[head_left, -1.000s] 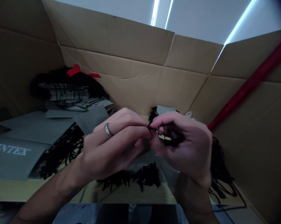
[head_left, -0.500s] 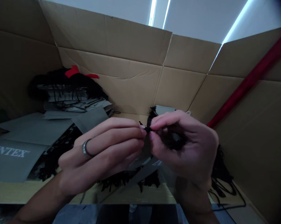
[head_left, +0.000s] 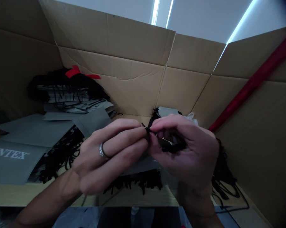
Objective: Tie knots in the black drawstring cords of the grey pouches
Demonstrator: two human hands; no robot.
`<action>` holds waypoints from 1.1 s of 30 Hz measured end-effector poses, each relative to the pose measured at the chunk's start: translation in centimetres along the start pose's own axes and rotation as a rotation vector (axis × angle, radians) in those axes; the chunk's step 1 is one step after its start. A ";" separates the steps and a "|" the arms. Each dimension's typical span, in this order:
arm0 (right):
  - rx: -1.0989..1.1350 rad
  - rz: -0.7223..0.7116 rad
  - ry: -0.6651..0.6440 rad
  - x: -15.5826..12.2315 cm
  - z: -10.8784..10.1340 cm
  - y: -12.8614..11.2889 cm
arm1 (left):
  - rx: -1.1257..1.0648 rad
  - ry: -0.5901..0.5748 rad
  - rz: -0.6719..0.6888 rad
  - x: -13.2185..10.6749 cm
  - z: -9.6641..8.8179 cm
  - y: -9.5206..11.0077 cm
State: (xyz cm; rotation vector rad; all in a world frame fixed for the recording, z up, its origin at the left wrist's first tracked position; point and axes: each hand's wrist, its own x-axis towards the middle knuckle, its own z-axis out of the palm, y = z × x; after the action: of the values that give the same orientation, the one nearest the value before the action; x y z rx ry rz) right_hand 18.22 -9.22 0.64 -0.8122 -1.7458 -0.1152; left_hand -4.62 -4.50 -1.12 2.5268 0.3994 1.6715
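Observation:
A short piece of black cord (head_left: 147, 129), bunched like a knot, is pinched between my two hands at the middle of the view. My left hand (head_left: 112, 152), with a ring on one finger, closes on its left side. Thumb and forefinger of my right hand (head_left: 188, 152) grip it from the right, and more black cord lies in the curl of that palm. Below the hands is a pile of black cord ends (head_left: 143, 182), beside grey sheets mostly hidden by the hands.
Cardboard walls (head_left: 119, 66) enclose the wooden work surface (head_left: 10, 194). At left lie grey sheets printed INTEX (head_left: 12, 161) and a stack with black cords (head_left: 69, 91) and red strips. Loose black cords (head_left: 225, 180) lie at right, below a slanting red band (head_left: 247, 85).
My left hand has turned a little and its fingers have shifted on the cord. My right hand has moved slightly left and still pinches it.

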 end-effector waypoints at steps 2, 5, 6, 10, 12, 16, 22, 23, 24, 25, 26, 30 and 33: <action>0.007 -0.014 -0.013 -0.1 -0.1 0.0 | 0.119 0.041 0.066 0.2 0.4 0.7; 0.024 -0.018 -0.023 0.0 -0.1 -0.1 | 0.135 0.052 0.109 0.5 0.8 1.1; 0.026 -0.018 -0.024 0.1 -0.1 -0.2 | 0.107 0.048 0.114 0.6 0.8 1.0; 0.067 -0.065 0.024 0.3 0.3 0.0 | 0.065 0.083 0.178 1.0 0.9 -0.1; 0.109 -0.081 0.044 0.4 0.6 0.2 | 0.043 0.125 0.198 1.2 1.1 -0.4; 0.170 -0.027 0.031 0.4 0.8 0.2 | -0.050 0.217 0.186 1.6 1.8 -0.4; 0.245 0.070 0.008 0.7 0.9 -0.1 | -0.225 0.294 0.108 2.3 2.8 -0.6; 0.257 0.082 0.004 0.7 1.0 -0.1 | -0.263 0.289 0.107 2.4 2.8 -0.7; 0.270 0.092 -0.002 0.8 1.0 0.0 | -0.302 0.278 0.095 2.4 2.8 -0.8; 0.283 0.099 -0.008 0.8 1.0 0.0 | -0.344 0.265 0.084 2.5 2.8 -0.9; 0.297 0.105 -0.013 0.8 1.0 0.1 | -0.390 0.254 0.067 2.5 2.8 -1.1; 0.341 0.130 -0.031 0.7 0.9 0.3 | -0.543 0.185 -0.028 2.5 2.5 -1.1; 0.315 0.148 -0.040 0.8 0.6 0.3 | -0.549 0.149 -0.016 2.4 2.3 -1.0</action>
State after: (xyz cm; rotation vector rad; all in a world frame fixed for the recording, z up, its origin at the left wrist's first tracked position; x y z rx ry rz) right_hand 17.79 -8.34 1.01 -0.7111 -1.6797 0.2712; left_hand -1.84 -2.73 -0.08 2.0050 -0.0354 1.6808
